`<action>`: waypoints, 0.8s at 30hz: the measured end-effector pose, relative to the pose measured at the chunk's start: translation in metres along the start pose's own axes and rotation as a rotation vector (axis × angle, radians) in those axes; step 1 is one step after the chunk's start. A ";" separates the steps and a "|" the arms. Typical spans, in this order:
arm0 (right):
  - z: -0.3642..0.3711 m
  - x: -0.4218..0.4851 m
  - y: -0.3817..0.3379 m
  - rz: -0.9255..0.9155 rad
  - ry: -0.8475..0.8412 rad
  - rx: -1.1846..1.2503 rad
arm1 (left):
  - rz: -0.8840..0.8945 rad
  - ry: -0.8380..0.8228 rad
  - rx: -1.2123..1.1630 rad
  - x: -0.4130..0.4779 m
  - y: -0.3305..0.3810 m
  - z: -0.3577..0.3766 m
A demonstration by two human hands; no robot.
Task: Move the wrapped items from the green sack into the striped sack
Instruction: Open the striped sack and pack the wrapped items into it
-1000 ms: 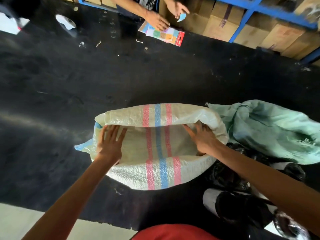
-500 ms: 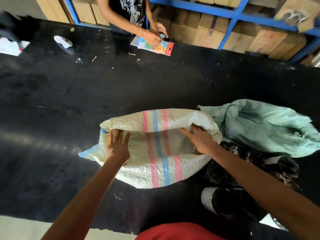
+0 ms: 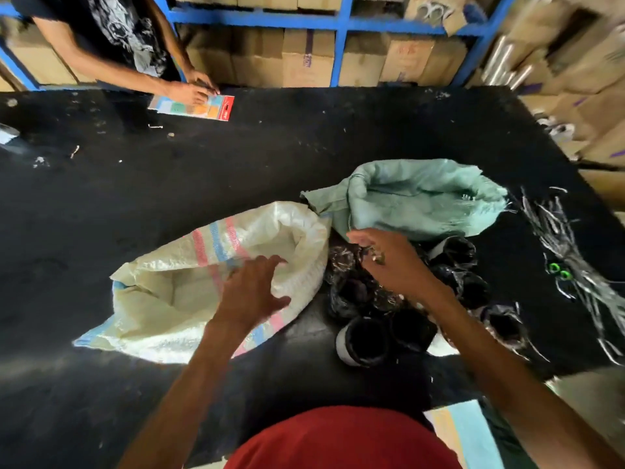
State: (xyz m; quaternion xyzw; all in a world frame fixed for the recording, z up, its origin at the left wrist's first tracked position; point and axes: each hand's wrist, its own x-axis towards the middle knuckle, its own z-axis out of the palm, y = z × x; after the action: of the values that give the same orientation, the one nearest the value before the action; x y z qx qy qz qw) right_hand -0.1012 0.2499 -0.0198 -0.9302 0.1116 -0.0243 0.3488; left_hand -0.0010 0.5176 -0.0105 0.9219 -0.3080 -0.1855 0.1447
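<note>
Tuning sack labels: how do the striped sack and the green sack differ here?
Colour: striped sack off-white with pink and blue bands, green sack plain green. Place: striped sack nearer, under the left hand; green sack farther right, edge frayed. Both open-mouthed on the black table.

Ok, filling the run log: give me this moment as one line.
step: transfer | left hand: fingers spread at striped sack mouth | right hand: over wrapped items, grip unclear | green sack: open

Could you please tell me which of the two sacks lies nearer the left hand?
The striped sack, white with pink and blue bands: the left hand is over its mouth. The plain green sack lies further right, past the right hand.
</note>
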 end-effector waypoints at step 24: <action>-0.017 -0.159 0.050 0.246 0.091 0.674 | -0.099 0.093 -1.314 -0.065 0.088 0.103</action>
State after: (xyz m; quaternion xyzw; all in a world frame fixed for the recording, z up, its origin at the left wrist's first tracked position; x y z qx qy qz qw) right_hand -0.2674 0.2380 -0.0346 -0.7407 0.2237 -0.0588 0.6308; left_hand -0.1388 0.4745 -0.0524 0.6618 -0.0813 -0.3011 0.6817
